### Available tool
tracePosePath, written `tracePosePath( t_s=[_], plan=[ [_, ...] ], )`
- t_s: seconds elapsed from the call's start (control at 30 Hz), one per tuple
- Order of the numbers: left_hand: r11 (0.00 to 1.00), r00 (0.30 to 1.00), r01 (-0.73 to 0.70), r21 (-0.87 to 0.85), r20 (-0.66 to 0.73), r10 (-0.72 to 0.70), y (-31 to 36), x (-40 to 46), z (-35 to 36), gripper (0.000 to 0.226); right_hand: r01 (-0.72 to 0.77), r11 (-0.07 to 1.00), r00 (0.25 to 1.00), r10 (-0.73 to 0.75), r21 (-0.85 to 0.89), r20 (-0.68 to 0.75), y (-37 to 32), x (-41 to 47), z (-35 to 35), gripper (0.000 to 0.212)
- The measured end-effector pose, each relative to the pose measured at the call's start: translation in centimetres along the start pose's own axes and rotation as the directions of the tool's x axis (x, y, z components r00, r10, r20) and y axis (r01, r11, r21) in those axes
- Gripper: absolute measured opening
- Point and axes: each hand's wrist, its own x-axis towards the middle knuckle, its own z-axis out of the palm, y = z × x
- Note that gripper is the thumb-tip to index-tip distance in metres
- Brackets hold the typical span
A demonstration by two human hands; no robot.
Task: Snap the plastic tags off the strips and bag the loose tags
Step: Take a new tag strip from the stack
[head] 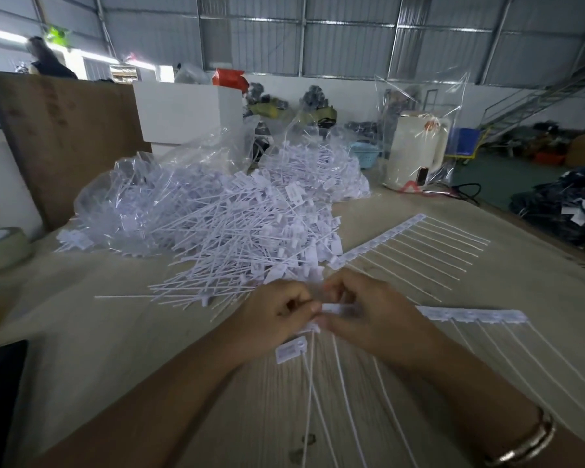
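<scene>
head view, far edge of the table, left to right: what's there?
Tape roll → brown board → white box → clear bags of loose tags → blue basket → white kettle.

You are in a warehouse workshop. Beyond your hands, corrugated metal walls [345, 45] and a steel staircase [537, 99] rise behind heaped goods.

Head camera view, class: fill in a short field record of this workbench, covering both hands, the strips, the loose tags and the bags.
left hand: pinches the end tag of the held strip
right hand: grips the white plastic tag strip near that end
spare strip: second white tag strip lies flat on the table, beyond the hands
loose tags: heap of white plastic tags on the pale wooden table
bags: clear plastic bags behind the heap, holding tags
</scene>
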Motion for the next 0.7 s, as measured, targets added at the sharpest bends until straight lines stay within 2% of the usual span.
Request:
tracePosePath(
  t_s=[0.07, 0.13, 0.2, 0.27, 0.4, 0.5, 0.57, 0.63, 0.7],
  plan=[
    [0.999, 0.999, 0.045, -0.029, -0.014, -0.045, -0.3, 0.0, -0.3, 0.023, -0.038, 0.999, 0.998, 0.04, -0.036, 0.054, 0.8, -0.2, -0.9, 0.015],
    [0.998, 0.999, 0.052, -0.028, 0.01, -0.052, -0.6, -0.1, -0.3, 0.025, -0.017, 0.989, 0.996, 0.03, -0.146, 0.088, 1.3, -0.4, -0.8, 0.015],
    [0.998, 0.997, 0.052, -0.018, 0.059, -0.051, -0.6, -0.4, -0.1, 0.027, 0.02, 0.977, 0.998, -0.006, -0.213, 0.067, 1.3, -0.3, -0.3, 0.017],
    [1.0, 0.997, 0.02, -0.01, 0.074, -0.019, -0.4, -0.4, -0.2, 0.029, 0.044, 0.977, 0.998, -0.033, -0.207, 0.056, 1.3, -0.2, 0.0, 0.017],
    [0.995, 0.996, -0.091, 0.032, 0.027, 0.09, 0.0, -0.2, -0.7, 0.03, 0.0, 0.996, 0.999, 0.003, -0.09, 0.038, 1.3, -0.1, -0.1, 0.014],
    [0.985, 0.987, -0.157, 0.075, 0.026, 0.156, 0.3, -0.1, -0.7, 0.028, -0.006, 1.0, 0.999, 0.005, 0.018, 0.031, 1.3, -0.2, 0.1, 0.025],
    [0.985, 0.987, -0.164, 0.047, 0.01, 0.163, 0.6, 0.0, -0.8, 0.03, -0.014, 0.995, 1.0, 0.012, 0.097, 0.024, 1.1, 0.0, 0.1, 0.024],
    [0.989, 0.989, -0.15, 0.003, 0.003, 0.15, 0.8, -0.1, -1.3, 0.033, -0.093, 0.966, 0.989, 0.117, 0.239, -0.087, 1.6, 0.3, -0.7, 0.028],
    [0.992, 0.993, -0.114, -0.061, 0.008, 0.114, 0.5, -0.4, -2.0, 0.025, -0.168, 0.907, 0.929, 0.276, 0.385, -0.245, 2.7, 0.4, -2.3, 0.025]
  ],
)
